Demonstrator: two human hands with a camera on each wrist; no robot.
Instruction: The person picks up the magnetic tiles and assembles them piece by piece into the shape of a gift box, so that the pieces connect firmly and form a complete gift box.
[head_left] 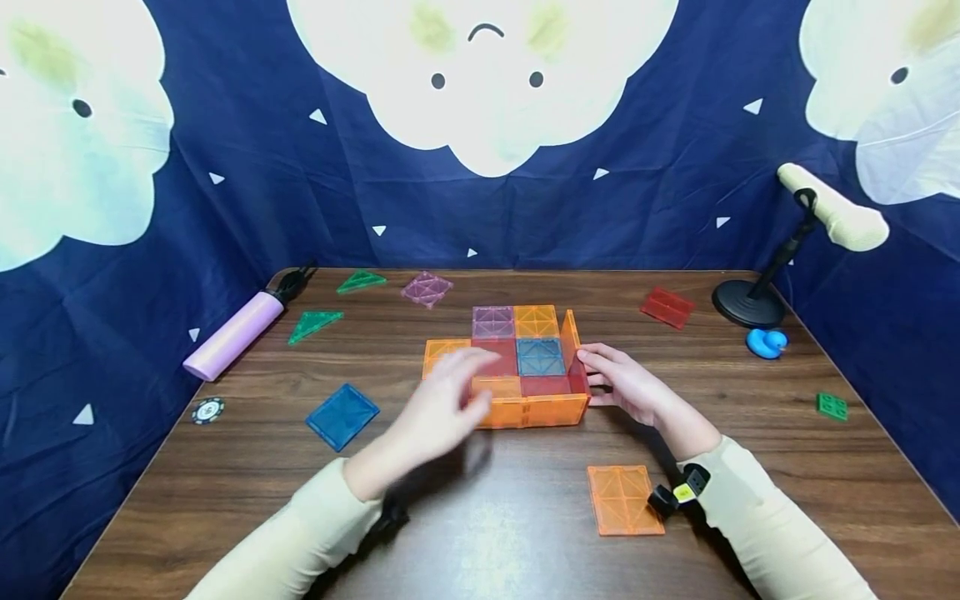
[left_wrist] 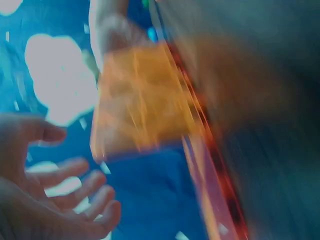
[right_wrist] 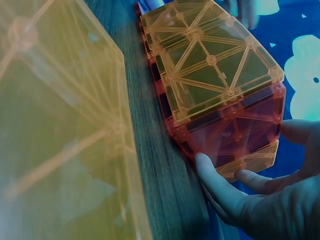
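Observation:
In the head view, a low structure of translucent magnetic tiles lies on the table, with flat red, blue, purple and orange squares. Orange walls stand along its front, and another orange tile stands upright at its right. My right hand rests its fingertips against the right side; in the right wrist view they touch the red wall from outside. My left hand, blurred, hovers over the left front with relaxed fingers and nothing in them. The left wrist view shows those fingers apart from an orange wall.
A loose orange tile lies in front of my right wrist. Left are a blue tile, green triangles and a poker chip. A red tile, blue duck and black-based stand are right.

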